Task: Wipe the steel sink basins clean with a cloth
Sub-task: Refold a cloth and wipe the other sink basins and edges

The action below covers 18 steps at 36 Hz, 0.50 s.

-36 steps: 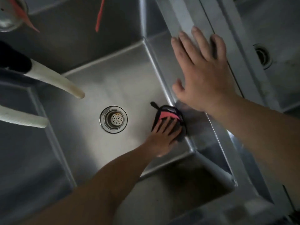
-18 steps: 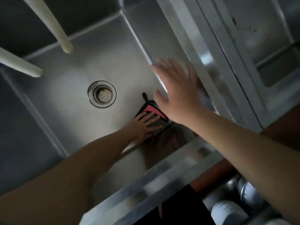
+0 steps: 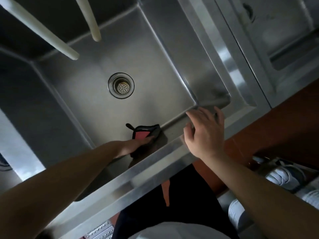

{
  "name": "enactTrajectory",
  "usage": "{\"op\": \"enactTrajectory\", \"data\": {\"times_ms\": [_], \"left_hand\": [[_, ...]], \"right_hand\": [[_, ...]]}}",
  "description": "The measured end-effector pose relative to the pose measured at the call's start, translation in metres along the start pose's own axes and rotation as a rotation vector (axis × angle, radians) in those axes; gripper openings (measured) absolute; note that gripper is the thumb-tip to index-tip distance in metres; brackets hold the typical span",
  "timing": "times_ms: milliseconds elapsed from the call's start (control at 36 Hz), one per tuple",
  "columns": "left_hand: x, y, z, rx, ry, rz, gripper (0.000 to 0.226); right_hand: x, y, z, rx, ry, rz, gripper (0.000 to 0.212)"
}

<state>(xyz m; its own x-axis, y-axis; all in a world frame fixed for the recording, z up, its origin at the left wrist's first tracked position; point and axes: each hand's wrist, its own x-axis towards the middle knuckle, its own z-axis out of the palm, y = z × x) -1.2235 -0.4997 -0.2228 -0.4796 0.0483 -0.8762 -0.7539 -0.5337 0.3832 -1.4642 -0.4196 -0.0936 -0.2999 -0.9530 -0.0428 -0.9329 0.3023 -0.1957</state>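
Since the earlier pictures, my right hand (image 3: 205, 133) has left the divider between the basins and come to the front rim (image 3: 155, 163) of the sink, near the front right corner of the basin (image 3: 138, 54). From the head camera I cannot tell if it touches the steel or hovers just above. Its fingers are spread and only loosely bent, and they hold nothing.

My left hand (image 3: 133, 145) is down in the basin, at the seam between the floor and the front wall. It presses on the cloth (image 3: 145, 133), which is black with a pink patch and has a small black loop at its far end. How the fingers lie I see only partly, because the hand is dark and the cloth hides their tips.

Beyond the cloth, in the middle of the floor, is the drain strainer (image 3: 121, 85), apart from it. Two pale hoses (image 3: 51, 35) hang over the far side of the basin.
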Motion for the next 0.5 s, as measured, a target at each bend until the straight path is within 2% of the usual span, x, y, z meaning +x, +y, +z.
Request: {"op": "enactTrajectory", "data": {"times_ms": [111,222,306,389,444,500], "left_hand": [[-0.014,0.006,0.015,0.095,0.038,0.050,0.065],[-0.015,0.030,0.029,0.023,0.012,0.036,0.023],[-0.005,0.076,0.046,0.045,-0.026,0.040,0.036],[0.011,0.121,0.062,0.084,-0.108,0.131,0.041],[0.019,0.138,0.067,0.156,-0.124,0.158,0.045],[0.019,0.144,0.069,0.174,-0.108,0.183,0.059]], "right_hand": [[0.001,-0.002,-0.004,-0.013,-0.060,0.021,0.039],[-0.001,0.000,-0.006,0.000,-0.103,0.023,0.045],[0.000,0.001,-0.007,-0.007,-0.137,0.043,0.048],[0.002,0.001,-0.005,-0.006,-0.141,0.059,0.047],[0.001,0.002,-0.004,-0.005,-0.132,0.069,0.047],[0.000,0.002,-0.003,0.014,-0.100,0.066,0.046]]}}
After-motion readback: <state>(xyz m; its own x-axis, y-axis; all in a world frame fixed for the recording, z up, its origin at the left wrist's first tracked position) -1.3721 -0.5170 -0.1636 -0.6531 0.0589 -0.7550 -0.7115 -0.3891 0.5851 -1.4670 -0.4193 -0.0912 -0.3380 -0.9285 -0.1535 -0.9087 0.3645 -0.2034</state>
